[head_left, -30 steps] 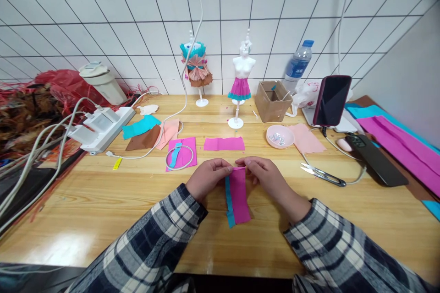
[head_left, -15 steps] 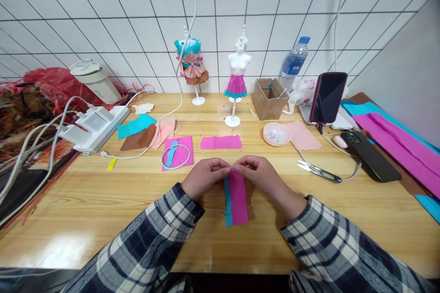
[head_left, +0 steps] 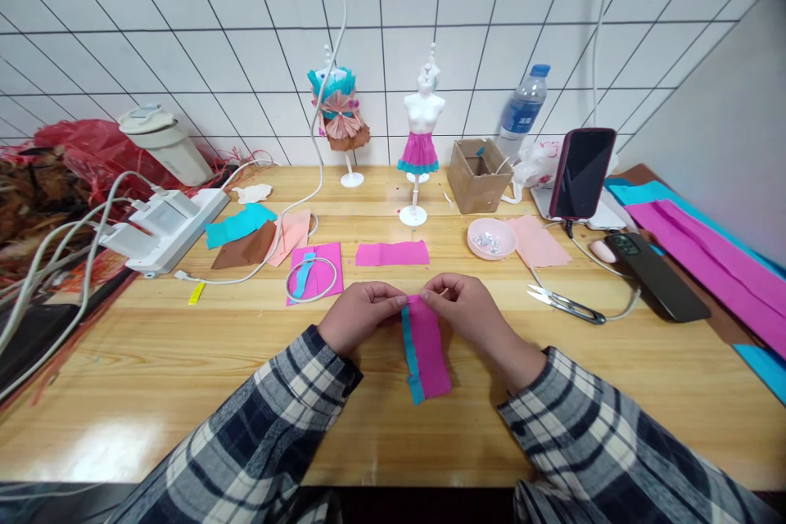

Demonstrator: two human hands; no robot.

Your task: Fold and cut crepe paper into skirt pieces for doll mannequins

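Note:
My left hand [head_left: 367,314] pinches the top left corner of a magenta crepe paper strip [head_left: 431,352] with a blue edge along its left side. At the top right corner, my right hand [head_left: 470,313] pinches the same strip between thumb and fingers. The strip hangs down towards me over the table. Just beyond my hands lies a flat magenta paper piece [head_left: 393,254]. A small white mannequin [head_left: 423,110] stands further back in a magenta skirt [head_left: 418,152] with a blue hem.
Scissors [head_left: 566,304], a phone [head_left: 660,277] and a pink bowl [head_left: 492,238] of small shiny bits lie to the right. A cardboard box [head_left: 479,180] stands behind the bowl. On the left are folded magenta paper [head_left: 328,262], a white cable [head_left: 270,262] and a power strip [head_left: 178,233].
The lower end of the magenta strip has swung slightly to the right, and more of its blue edge shows. Both hands keep their pinch at the top. The view has shifted a little.

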